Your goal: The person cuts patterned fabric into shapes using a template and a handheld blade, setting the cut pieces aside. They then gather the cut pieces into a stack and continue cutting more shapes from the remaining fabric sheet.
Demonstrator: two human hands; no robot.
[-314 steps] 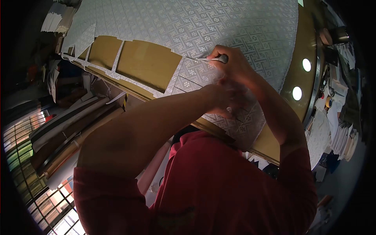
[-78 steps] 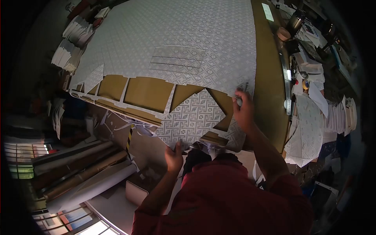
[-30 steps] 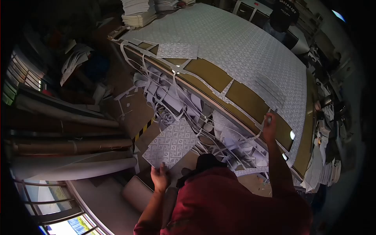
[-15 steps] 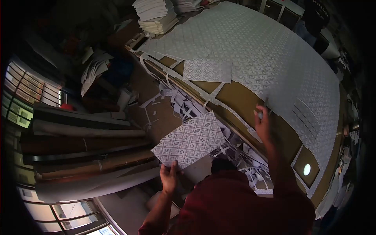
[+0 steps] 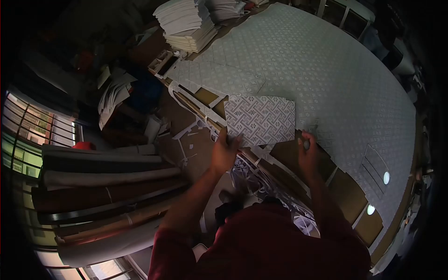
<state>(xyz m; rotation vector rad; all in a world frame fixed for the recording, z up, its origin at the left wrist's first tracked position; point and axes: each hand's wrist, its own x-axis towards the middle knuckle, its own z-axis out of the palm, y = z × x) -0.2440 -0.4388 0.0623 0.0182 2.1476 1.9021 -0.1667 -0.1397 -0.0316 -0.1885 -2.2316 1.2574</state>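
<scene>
My left hand [image 5: 225,151] is closed on the lower left corner of a rectangular sheet [image 5: 261,119] with a grey-and-white woven-lattice pattern. The sheet is over the near edge of the table. My right hand [image 5: 306,147] is closed around a small grey tool [image 5: 307,141], just right of the sheet; its kind is too dark and small to make out. Beyond both hands spreads a large patterned sheet of material [image 5: 322,70], with cut-out gaps along its near side showing the brown tabletop [image 5: 289,154].
Thick stacks of pale sheets [image 5: 184,25] stand at the table's far left. Long rolls of material [image 5: 107,186] lie at left below a barred window [image 5: 42,126]. Offcut strips [image 5: 249,175] hang and pile along the table edge. A person [image 5: 373,42] is at the far right.
My left hand has carried the patterned sheet up and right, from beside the table to over its edge, covering the spot where a similar piece lay. My right hand stays nearby with the tool.
</scene>
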